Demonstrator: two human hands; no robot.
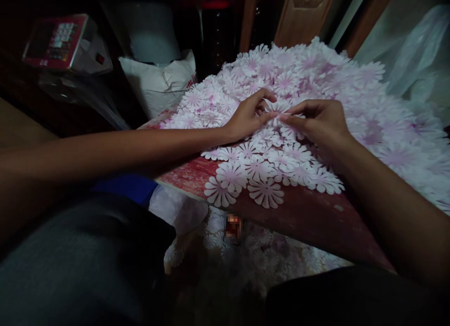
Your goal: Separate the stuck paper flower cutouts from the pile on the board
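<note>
A large heap of white petal flowers with pale purple centres (298,75) covers much of the red tabletop (190,171). My left hand (248,116) rests over the near part of the heap, its fingers curled and its thumb pressed to one flower (277,109). From the other side, my right hand (321,117) pinches the edge of that same flower between thumb and forefinger. Whether the flower is a single layer or several cannot be made out. Several loose flowers (266,193) lie flat near the table's front edge, below both hands.
A red-faced device with keys (58,42) stands at the upper left. Behind the table are a grey bucket (151,33) and a white sack (161,80). Below the table edge hang a white plastic bag (177,206) and more flowers (274,241). Clear plastic (418,54) hangs at right.
</note>
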